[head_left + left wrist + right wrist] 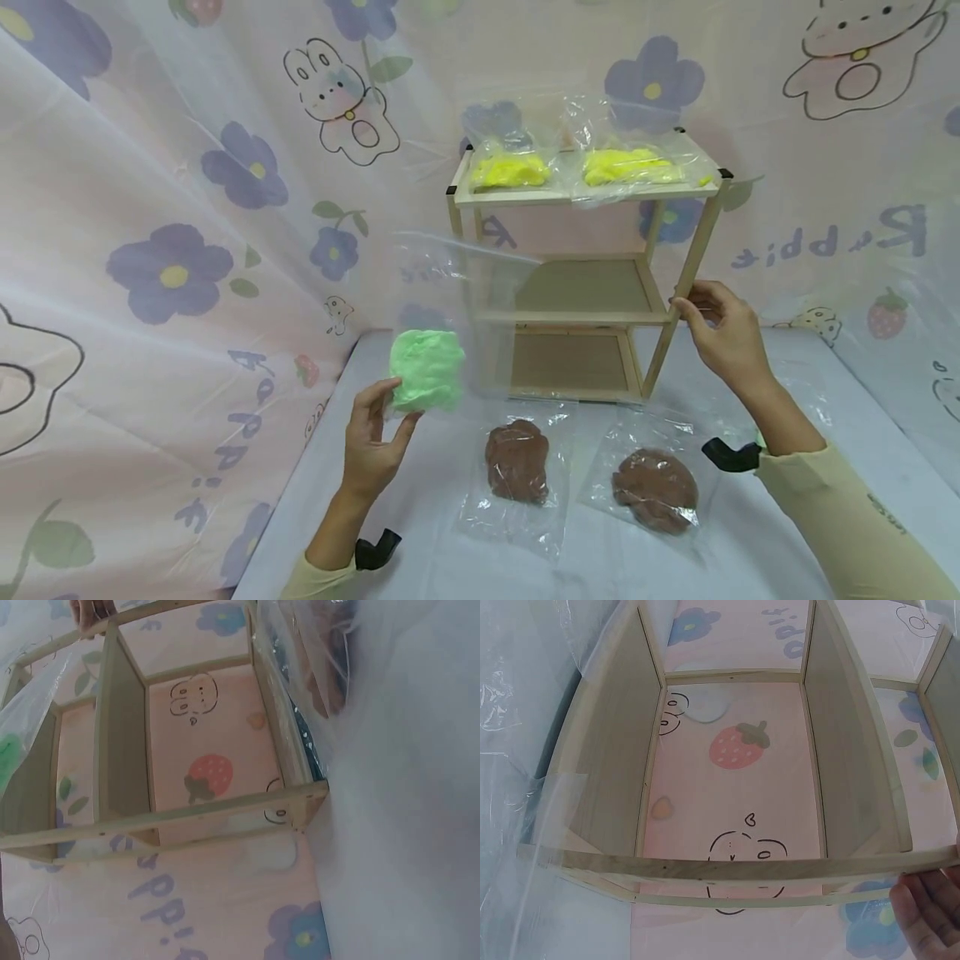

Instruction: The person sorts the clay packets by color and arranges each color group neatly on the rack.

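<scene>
My left hand [375, 442] pinches the lower edge of a clear plastic bag with a flat lump of light green clay [427, 369] in it. The bag's loose top stands up in front of the wooden shelf's left side. In the left wrist view a bit of the green clay [9, 756] shows at the edge. My right hand [723, 333] grips the right front post of the three-tier wooden shelf [573, 317] near its middle board. In the right wrist view the fingers [926, 911] lie against that post. The shelf's middle and bottom boards hold nothing.
On the top board lie two clear bags of yellow clay [512, 171]. Two bags of brown clay [517, 461] lie flat on the white table [420, 533] before the shelf. More clear plastic [806, 392] lies behind the right forearm. A patterned curtain [247, 350] hangs behind.
</scene>
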`<state>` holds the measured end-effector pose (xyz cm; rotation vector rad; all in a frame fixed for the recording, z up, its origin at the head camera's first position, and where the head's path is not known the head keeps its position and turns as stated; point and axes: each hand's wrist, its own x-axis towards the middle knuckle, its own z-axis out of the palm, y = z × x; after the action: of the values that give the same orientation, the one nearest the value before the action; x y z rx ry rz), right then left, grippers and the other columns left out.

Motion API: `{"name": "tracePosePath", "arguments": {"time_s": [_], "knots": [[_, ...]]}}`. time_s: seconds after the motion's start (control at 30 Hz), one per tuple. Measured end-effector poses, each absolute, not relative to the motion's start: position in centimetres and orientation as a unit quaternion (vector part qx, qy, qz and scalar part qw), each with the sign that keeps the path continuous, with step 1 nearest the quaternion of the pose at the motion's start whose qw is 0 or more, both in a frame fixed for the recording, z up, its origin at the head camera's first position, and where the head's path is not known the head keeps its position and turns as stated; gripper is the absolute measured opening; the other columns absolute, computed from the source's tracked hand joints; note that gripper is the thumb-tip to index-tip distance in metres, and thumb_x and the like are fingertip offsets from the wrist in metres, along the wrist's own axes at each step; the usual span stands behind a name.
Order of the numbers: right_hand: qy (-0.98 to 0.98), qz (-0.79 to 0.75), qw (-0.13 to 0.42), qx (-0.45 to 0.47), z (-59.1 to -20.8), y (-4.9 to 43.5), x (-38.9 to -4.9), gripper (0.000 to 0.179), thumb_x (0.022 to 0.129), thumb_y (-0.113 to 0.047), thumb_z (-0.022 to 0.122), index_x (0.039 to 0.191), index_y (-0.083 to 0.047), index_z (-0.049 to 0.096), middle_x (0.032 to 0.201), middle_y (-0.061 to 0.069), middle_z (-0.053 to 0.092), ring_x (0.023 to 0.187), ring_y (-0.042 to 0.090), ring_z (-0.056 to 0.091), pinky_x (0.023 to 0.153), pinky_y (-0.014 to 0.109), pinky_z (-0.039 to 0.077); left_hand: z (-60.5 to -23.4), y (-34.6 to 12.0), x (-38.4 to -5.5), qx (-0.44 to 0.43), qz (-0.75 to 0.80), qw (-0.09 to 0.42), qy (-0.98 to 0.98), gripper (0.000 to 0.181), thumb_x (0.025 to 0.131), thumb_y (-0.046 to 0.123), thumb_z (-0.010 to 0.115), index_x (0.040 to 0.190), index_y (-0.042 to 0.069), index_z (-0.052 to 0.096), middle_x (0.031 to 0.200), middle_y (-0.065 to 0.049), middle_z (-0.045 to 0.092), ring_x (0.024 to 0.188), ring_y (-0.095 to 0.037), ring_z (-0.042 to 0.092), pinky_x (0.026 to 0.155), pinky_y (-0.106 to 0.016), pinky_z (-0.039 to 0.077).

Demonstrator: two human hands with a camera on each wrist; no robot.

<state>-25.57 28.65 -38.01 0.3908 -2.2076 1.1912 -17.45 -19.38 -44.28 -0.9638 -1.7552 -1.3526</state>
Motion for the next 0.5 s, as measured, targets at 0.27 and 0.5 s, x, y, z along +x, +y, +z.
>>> {"name": "tracePosePath", "arguments": {"time_s": [0.27,0.5], "knots": [[-0.828,0.447,0.307,0.145,-38.0,28.6,-25.6,0.028,0.108,-0.009,0.066,0.128,0.012,0.064,0.112,0.025,0.071,0.093,-0.01,0.061,0.089,0.0,0.047,-44.1,-16.3,-19.4,-0.369,-0.532,0.309,-0.697,0.066,0.087,-0.026,0.073,0.146,-0.011,0.046,0.146,-0.009,0.055,0.142,-0.017,0.056,0.118,-0.03,0.049],[-0.827,0.452,0.302,0.144,-38.1,28.6,-25.8,0.028,0.108,-0.009,0.067,0.129,0.01,0.065,0.115,0.025,0.072,0.095,-0.01,0.062,0.09,0.001,0.047,-43.7,-13.6,-21.2,-0.37,-0.532,0.295,-0.703,0.071,0.086,-0.027,0.072,0.148,-0.008,0.043,0.148,-0.025,0.053,0.152,-0.019,0.047,0.126,-0.037,0.039]]}}
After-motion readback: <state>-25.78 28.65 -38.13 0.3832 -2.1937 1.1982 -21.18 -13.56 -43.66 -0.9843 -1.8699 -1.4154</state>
